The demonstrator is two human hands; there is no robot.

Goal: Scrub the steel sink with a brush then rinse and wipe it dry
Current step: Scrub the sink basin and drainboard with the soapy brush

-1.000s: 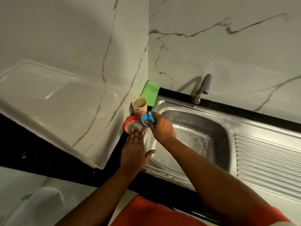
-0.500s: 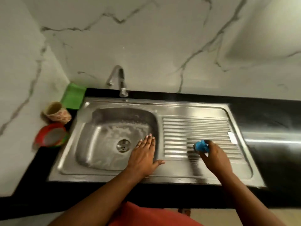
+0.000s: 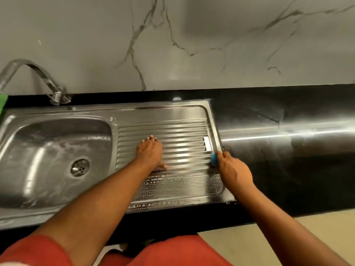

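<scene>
Sink: we see a steel sink [image 3: 123, 112] set into a black counter [image 3: 288, 169], with the bowl on the left and a ribbed draining board [image 3: 182, 131] on the right.
Bowl: the bowl [image 3: 48, 150] is streaked with pale soapy film, and a round drain [image 3: 80, 167] sits in its floor.
Draining board: white soap bubbles lie along its near edge, below the ribs.
Left hand: our left hand [image 3: 149, 152] lies flat on the ribs near the middle of the board, fingers straight and together, thumb out to the side, holding nothing.
Right hand: our right hand [image 3: 233, 171] has its fingers curled round the brush at the right end of the board.
Brush: the blue brush [image 3: 214, 159] touches the ribs just beside the sink's right rim; most of it is hidden by the fingers.
Tap: a curved metal tap [image 3: 38, 75] rises behind the bowl from the back of the counter.
Wall: a pale marble wall [image 3: 192, 45] with dark veins runs behind the counter.
Counter: the black top right of the sink shines with a long bright reflection.
Left edge: a sliver of a green cloth [image 3: 2, 102] shows at the far left, behind the sink.
Floor: a pale floor [image 3: 240, 242] shows below the counter's front edge.
Clothing: red cloth [image 3: 172, 252] fills the bottom of our view.
</scene>
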